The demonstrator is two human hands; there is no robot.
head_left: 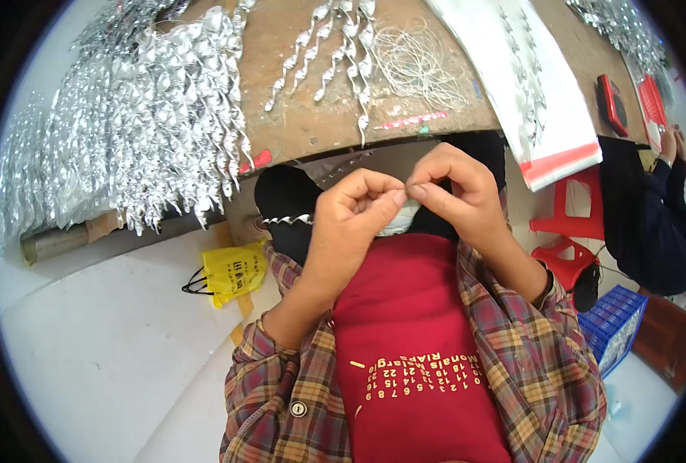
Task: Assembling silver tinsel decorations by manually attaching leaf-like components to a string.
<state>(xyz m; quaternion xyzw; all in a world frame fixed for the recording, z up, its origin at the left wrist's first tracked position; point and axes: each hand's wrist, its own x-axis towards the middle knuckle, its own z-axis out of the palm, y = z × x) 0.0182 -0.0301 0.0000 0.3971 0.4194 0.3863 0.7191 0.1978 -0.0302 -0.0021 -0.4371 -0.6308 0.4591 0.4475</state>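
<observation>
My left hand (pixel 351 220) is closed, with its thumb and forefinger pinched together. A silver twisted strand (pixel 289 220) sticks out from behind that hand on its left side. My right hand (pixel 462 193) meets it at the fingertips, also in a pinch; whatever lies between the fingers is too small to make out. Both hands are above my lap, just in front of the table edge. Beyond them on the brown table (pixel 304 127) lie several loose silver twisted strands (pixel 351 58), one hanging over the edge. Right beside these is a tangle of thin pale string (pixel 416 65).
A thick bunch of silver twisted strands (pixel 181 108) drapes over the table's left edge. To the right lie a white plastic bag (pixel 563 100) and a red-and-black device (pixel 611 104). Below are a yellow bag (pixel 235 270), red stools (pixel 574 204) and a blue crate (pixel 611 324). Another person (pixel 655 208) sits far right.
</observation>
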